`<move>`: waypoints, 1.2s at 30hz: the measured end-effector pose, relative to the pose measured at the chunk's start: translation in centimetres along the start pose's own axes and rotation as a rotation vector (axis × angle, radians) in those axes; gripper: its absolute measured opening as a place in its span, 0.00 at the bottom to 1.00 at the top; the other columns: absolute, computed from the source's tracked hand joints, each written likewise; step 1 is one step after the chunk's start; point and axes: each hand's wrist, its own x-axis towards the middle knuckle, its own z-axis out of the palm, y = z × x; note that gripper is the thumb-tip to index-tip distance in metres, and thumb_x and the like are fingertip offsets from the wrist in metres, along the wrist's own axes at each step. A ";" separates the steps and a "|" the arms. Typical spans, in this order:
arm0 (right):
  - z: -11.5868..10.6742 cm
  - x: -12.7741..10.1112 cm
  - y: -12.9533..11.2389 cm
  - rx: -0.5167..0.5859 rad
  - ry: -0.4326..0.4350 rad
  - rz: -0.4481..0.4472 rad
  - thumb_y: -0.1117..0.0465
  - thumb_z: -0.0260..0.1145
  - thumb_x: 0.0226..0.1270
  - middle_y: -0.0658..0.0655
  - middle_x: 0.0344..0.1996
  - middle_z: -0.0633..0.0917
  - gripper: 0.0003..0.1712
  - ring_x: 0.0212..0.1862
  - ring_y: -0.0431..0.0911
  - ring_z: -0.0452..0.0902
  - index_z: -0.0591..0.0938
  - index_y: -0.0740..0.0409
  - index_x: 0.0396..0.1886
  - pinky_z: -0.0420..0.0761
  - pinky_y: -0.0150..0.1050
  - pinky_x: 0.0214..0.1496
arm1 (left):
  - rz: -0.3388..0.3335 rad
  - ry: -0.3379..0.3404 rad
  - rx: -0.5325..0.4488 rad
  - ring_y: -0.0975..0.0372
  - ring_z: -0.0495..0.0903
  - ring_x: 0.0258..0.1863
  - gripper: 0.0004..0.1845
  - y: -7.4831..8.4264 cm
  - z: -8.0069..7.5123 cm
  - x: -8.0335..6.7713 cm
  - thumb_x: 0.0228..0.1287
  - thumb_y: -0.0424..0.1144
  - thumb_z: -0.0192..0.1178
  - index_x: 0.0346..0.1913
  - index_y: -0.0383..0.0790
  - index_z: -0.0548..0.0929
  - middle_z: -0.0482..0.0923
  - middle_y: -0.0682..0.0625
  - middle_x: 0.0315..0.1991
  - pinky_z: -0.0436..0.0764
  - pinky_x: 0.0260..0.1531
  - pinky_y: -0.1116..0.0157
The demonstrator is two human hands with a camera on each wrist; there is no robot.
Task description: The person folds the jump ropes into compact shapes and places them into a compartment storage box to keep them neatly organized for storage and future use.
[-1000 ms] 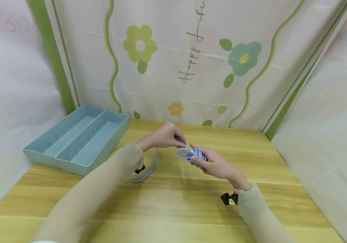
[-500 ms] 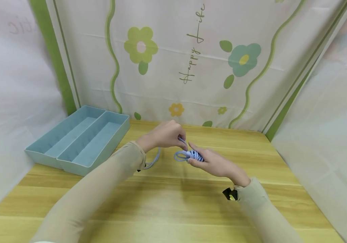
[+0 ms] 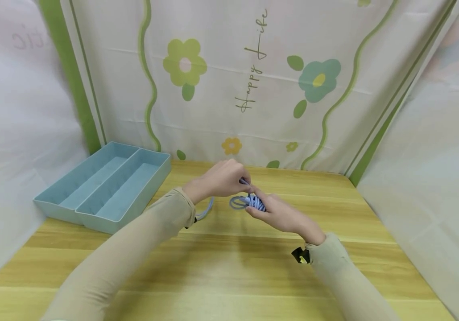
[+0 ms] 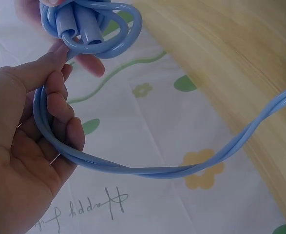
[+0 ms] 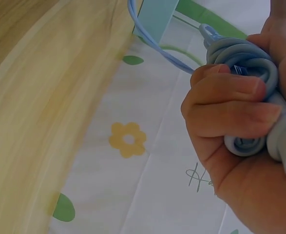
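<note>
A blue jump rope (image 3: 257, 204) is wound into a bundle above the middle of the table. My right hand (image 3: 283, 216) grips it; curled fingers (image 5: 225, 105) wrap round the coils in the right wrist view. Two tube-shaped handles (image 4: 88, 24) poke out of the bundle beside a free loop. My left hand (image 3: 222, 177) pinches the doubled cord (image 4: 152, 171) between thumb and fingers, close to the coils. From there the cord runs through the palm and hangs in a curve. Part of the bundle is hidden behind the right fingers.
Two long light-blue bins (image 3: 97, 222) stand side by side at the table's left rear. A white printed curtain (image 3: 221, 102) closes off the back and both sides. The wooden table (image 3: 229, 276) lies under both arms.
My left hand has moved a little to the right, drawing the cord up close to the right hand's fingertips. The hanging cord has shifted right and shows less. The bins have stayed put.
</note>
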 end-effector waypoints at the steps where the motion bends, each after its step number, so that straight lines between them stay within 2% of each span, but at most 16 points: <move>1: 0.0 0.0 0.1 0.002 0.003 0.002 0.44 0.54 0.77 0.50 0.33 0.79 0.35 0.25 0.41 0.71 0.56 0.49 0.77 0.75 0.38 0.26 | 0.001 0.001 -0.004 0.70 0.71 0.16 0.09 0.0 0.1 0.0 0.65 0.44 0.68 0.28 0.47 0.89 0.79 0.61 0.22 0.71 0.19 0.72; 6: 0.2 0.0 0.3 0.032 0.018 0.013 0.44 0.54 0.78 0.51 0.38 0.80 0.33 0.30 0.42 0.74 0.57 0.50 0.74 0.77 0.39 0.30 | 0.024 -0.008 -0.029 0.70 0.73 0.17 0.09 0.2 0.5 0.2 0.68 0.43 0.64 0.34 0.43 0.91 0.82 0.58 0.25 0.73 0.20 0.73; 9: 0.2 0.0 0.4 0.057 0.029 0.021 0.45 0.54 0.78 0.52 0.41 0.79 0.32 0.32 0.44 0.75 0.57 0.51 0.73 0.78 0.41 0.33 | 0.038 -0.004 -0.021 0.70 0.70 0.15 0.10 0.4 0.7 0.4 0.70 0.42 0.62 0.35 0.42 0.90 0.81 0.57 0.23 0.70 0.19 0.73; 13: 0.3 0.0 0.6 0.060 0.053 0.041 0.45 0.54 0.78 0.53 0.39 0.79 0.30 0.31 0.44 0.75 0.58 0.52 0.70 0.77 0.40 0.31 | 0.043 0.005 -0.008 0.70 0.65 0.14 0.12 0.8 0.8 0.6 0.71 0.40 0.61 0.31 0.42 0.89 0.76 0.58 0.19 0.65 0.17 0.72; 17: 0.5 0.1 0.9 0.068 0.089 0.048 0.48 0.53 0.79 0.53 0.38 0.78 0.25 0.30 0.45 0.74 0.60 0.52 0.66 0.77 0.40 0.29 | 0.049 0.006 -0.018 0.69 0.66 0.14 0.15 1.3 0.9 0.5 0.73 0.38 0.58 0.27 0.42 0.86 0.74 0.57 0.17 0.66 0.17 0.72; 22: 1.0 0.5 1.3 0.074 0.162 0.042 0.49 0.52 0.79 0.54 0.36 0.78 0.23 0.29 0.45 0.74 0.62 0.54 0.65 0.77 0.40 0.27 | 0.044 0.008 -0.051 0.69 0.69 0.14 0.14 1.7 1.2 0.2 0.73 0.37 0.58 0.27 0.42 0.86 0.75 0.57 0.18 0.70 0.19 0.72; 26: 1.4 0.6 1.7 0.080 0.217 0.070 0.49 0.52 0.79 0.55 0.34 0.77 0.22 0.27 0.45 0.72 0.63 0.57 0.62 0.75 0.40 0.25 | 0.053 0.016 -0.066 0.69 0.67 0.14 0.14 2.0 1.5 -0.1 0.73 0.36 0.57 0.27 0.43 0.84 0.71 0.57 0.16 0.67 0.18 0.72; 28: 1.4 0.6 1.9 0.089 0.252 0.088 0.51 0.53 0.79 0.55 0.32 0.76 0.20 0.25 0.45 0.70 0.64 0.57 0.60 0.73 0.39 0.23 | 0.061 0.028 -0.062 0.68 0.65 0.14 0.13 2.2 1.7 -0.2 0.74 0.36 0.56 0.30 0.43 0.84 0.68 0.55 0.16 0.65 0.17 0.72; 30: 1.3 0.7 2.1 0.101 0.287 0.087 0.55 0.54 0.79 0.56 0.30 0.75 0.17 0.24 0.45 0.68 0.64 0.59 0.58 0.71 0.38 0.22 | 0.066 0.049 -0.051 0.67 0.63 0.15 0.11 2.3 1.8 -0.3 0.75 0.36 0.55 0.36 0.43 0.87 0.66 0.54 0.17 0.63 0.17 0.73; 34: 1.0 0.8 2.2 0.096 0.365 0.089 0.57 0.56 0.78 0.57 0.29 0.75 0.16 0.23 0.45 0.68 0.64 0.61 0.55 0.71 0.38 0.21 | 0.066 0.094 -0.065 0.67 0.66 0.17 0.12 2.4 2.0 -0.5 0.75 0.35 0.55 0.51 0.39 0.87 0.70 0.54 0.22 0.65 0.19 0.72; 36: 0.8 0.8 2.1 0.091 0.393 0.092 0.57 0.55 0.78 0.58 0.30 0.76 0.17 0.24 0.46 0.69 0.64 0.62 0.55 0.71 0.38 0.20 | 0.065 0.116 -0.091 0.66 0.66 0.18 0.13 2.4 2.2 -0.6 0.75 0.35 0.55 0.54 0.36 0.85 0.73 0.54 0.25 0.66 0.20 0.72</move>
